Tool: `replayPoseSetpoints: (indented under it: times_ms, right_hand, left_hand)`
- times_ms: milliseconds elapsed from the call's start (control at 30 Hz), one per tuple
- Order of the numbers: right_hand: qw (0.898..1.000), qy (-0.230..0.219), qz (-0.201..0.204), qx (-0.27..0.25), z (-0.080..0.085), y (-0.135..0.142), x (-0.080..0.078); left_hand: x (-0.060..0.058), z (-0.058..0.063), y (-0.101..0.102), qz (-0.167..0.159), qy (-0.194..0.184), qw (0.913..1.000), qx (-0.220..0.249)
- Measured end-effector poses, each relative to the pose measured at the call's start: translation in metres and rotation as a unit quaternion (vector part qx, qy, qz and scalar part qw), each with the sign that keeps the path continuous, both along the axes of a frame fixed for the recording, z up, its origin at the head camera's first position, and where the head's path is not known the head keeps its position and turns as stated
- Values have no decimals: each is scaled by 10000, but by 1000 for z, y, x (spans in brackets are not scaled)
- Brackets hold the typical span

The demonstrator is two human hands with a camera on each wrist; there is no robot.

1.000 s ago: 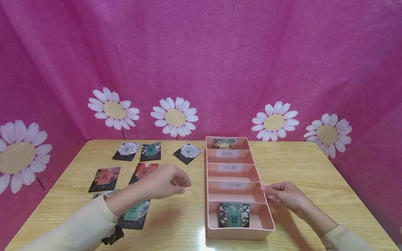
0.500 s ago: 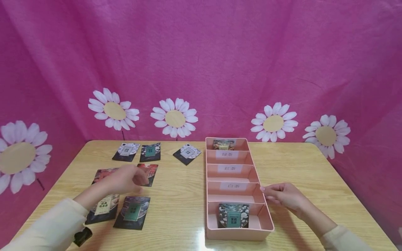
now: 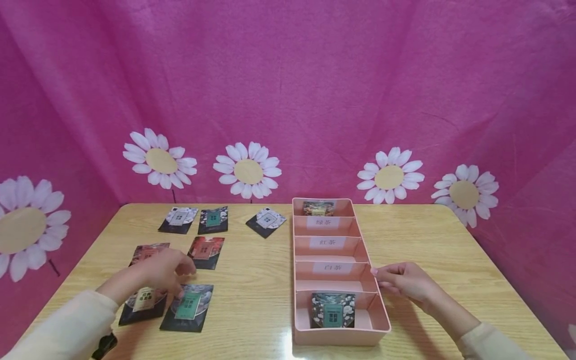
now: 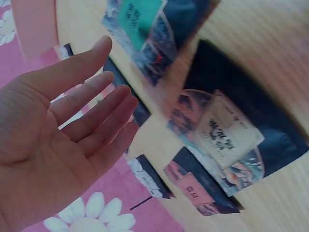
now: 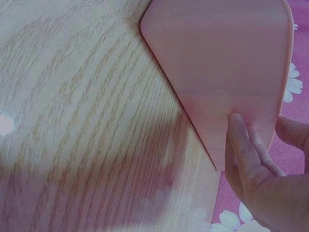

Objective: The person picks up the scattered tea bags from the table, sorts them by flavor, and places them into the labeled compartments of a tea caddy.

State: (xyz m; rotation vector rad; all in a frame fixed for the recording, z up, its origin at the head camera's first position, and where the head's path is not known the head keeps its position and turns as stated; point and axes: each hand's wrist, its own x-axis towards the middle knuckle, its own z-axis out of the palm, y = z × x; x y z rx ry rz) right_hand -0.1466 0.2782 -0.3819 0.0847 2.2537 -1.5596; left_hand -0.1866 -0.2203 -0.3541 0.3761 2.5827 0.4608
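Observation:
My left hand (image 3: 159, 272) hovers palm down over the tea packets on the left, its fingers loosely bent and holding nothing. Below its fingertips lies a dark packet with a green label (image 3: 188, 306). Under the palm is a cream-labelled packet (image 3: 144, 302), partly covered. In the left wrist view the palm and fingers (image 4: 104, 104) show bare. At the right, my right hand (image 3: 407, 282) holds the side of a pink divided box (image 3: 339, 337), thumb at the rim and fingertips against the outer wall. A green-labelled packet (image 3: 333, 311) stands in its front compartment.
Two red-labelled packets, one nearer the box (image 3: 206, 251) and one by the left wrist (image 3: 148, 251), lie farther back. Behind them are white packets (image 3: 178, 220) and a flowered dark one (image 3: 213, 220). A yellow-labelled packet (image 3: 318, 208) sits in the box's rear compartment.
My left hand has moved leftward, away from the box, and lower over the nearer packets. The right hand stays at the box's side. The packets keep their places.

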Motion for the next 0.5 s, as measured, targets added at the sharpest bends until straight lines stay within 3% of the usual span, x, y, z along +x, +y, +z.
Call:
replayPoseSetpoints:
  times_ms: [267, 500]
  right_hand:
    - [9999, -14, 12, -112, 1, -1, 0]
    - [9999, -22, 31, -126, 1, 0, 0]
  left_hand:
    - [3, -19, -5, 42, -76, 9999, -83]
    - [4, -26, -5, 78, 33, 9999, -67]
